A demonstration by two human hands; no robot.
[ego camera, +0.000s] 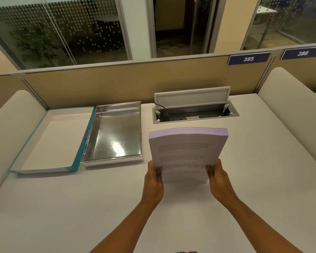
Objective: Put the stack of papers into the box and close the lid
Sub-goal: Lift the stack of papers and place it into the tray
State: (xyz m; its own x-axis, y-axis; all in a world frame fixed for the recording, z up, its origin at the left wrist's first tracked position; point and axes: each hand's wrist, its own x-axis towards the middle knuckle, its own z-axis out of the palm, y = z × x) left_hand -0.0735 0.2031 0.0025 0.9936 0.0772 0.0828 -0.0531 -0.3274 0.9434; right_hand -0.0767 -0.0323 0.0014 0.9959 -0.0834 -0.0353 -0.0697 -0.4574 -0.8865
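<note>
A thick stack of printed papers (186,152) is held above the white desk, tilted with its far edge raised. My left hand (153,181) grips its near left edge and my right hand (219,179) grips its near right edge. To the left of the stack, an open box (97,136) with a shiny silver inside lies flat on the desk with nothing in it. Its lid (80,143), white inside with teal sides, lies upside down right beside the box on the left, touching it.
An open cable hatch (195,110) with a raised flap is set into the desk behind the stack. Padded white dividers (290,106) border the desk (80,207) on the left and right. A tan partition with number signs 385 and 386 runs along the back.
</note>
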